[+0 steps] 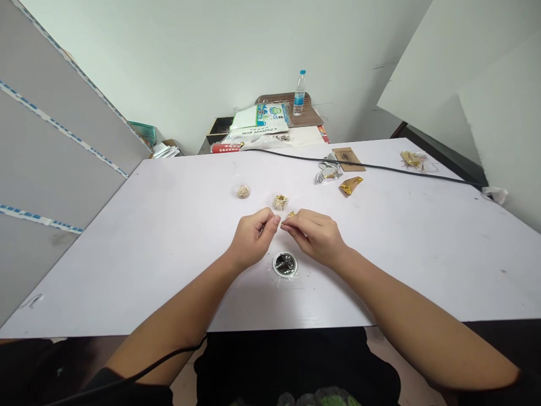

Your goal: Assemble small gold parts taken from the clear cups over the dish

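Observation:
Above the white table (177,225), my left hand (256,237) is closed, its thumb pressed against the curled fingers. Close by on the right, my right hand (315,231) is closed in a pinch. Between the fingertips of both hands shows a thin gold strip (280,225), too small to make out well; the fingers hide most of it. Just beyond the hands lies a small pile of gold pieces (291,214), partly covered by my right hand. A clear round container or bundle with gold pieces (280,202) stands behind it. A ball of beige strands (243,192) lies farther left.
A round cable hole (285,264) sits below my hands. A black cable (380,167) crosses the far side. Silver packets (328,172), a gold packet (350,186) and a brown card (349,159) lie at the back right. A water bottle (300,95) stands beyond the table.

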`<action>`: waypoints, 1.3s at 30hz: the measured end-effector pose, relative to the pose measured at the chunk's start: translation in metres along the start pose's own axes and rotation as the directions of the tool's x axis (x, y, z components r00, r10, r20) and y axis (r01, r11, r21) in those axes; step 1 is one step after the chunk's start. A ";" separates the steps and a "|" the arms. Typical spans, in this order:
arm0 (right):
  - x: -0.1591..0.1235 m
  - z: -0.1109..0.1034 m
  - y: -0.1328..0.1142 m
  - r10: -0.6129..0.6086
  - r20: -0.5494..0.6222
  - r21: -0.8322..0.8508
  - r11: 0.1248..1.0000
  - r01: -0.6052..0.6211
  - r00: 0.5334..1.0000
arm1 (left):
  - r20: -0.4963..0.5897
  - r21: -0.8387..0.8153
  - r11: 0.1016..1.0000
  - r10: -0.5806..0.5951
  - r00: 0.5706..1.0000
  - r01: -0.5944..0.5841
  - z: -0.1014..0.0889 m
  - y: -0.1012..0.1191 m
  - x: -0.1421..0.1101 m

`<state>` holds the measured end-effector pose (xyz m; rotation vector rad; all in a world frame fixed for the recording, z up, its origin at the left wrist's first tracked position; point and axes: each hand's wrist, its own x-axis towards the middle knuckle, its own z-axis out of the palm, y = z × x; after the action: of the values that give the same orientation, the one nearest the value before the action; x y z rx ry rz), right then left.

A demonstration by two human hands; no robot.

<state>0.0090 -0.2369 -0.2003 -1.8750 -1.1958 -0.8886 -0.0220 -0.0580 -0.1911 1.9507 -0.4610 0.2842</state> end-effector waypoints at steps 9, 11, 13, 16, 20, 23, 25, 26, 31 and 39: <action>0.001 -0.002 -0.001 -0.076 0.032 -0.143 0.987 0.080 0.997 | 0.016 0.080 0.996 0.025 1.000 -0.026 -0.002 0.002 0.000; 0.001 -0.002 -0.001 -0.088 0.036 -0.157 0.983 0.092 0.995 | 0.017 0.088 0.996 0.032 0.999 -0.033 -0.002 0.002 0.000; 0.001 -0.001 -0.001 -0.105 0.042 -0.158 0.981 0.110 0.994 | 0.021 0.097 0.995 0.035 0.999 -0.037 -0.002 0.001 0.000; 0.000 -0.001 0.000 -0.114 0.061 -0.162 0.979 0.122 0.992 | 0.030 0.123 0.991 0.040 0.999 -0.043 -0.002 0.000 0.001; -0.001 -0.001 0.002 -0.123 0.070 -0.169 0.977 0.134 0.990 | 0.035 0.149 0.987 0.051 0.998 -0.055 -0.001 -0.003 0.001; -0.002 -0.001 0.002 -0.135 0.068 -0.157 0.977 0.144 0.989 | 0.042 0.160 0.985 0.052 0.998 -0.058 0.000 -0.003 0.001; -0.002 -0.001 0.001 -0.131 0.078 -0.159 0.977 0.142 0.988 | 0.047 0.165 0.984 0.056 0.997 -0.063 0.000 -0.003 0.001; -0.002 -0.001 0.001 -0.127 0.083 -0.163 0.977 0.139 0.988 | 0.047 0.166 0.984 0.056 0.997 -0.063 0.000 -0.003 0.001; -0.003 0.000 0.001 -0.118 0.086 -0.158 0.979 0.131 0.989 | 0.057 0.195 0.978 0.068 0.996 -0.078 0.001 -0.004 0.001; -0.001 0.001 -0.002 -0.065 0.090 -0.144 0.986 0.078 0.994 | 0.064 0.160 0.984 0.067 0.996 -0.076 0.003 -0.006 0.001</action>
<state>0.0065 -0.2361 -0.2015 -2.0160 -1.2861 -0.9682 -0.0179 -0.0589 -0.1972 2.1082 -0.5617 0.3203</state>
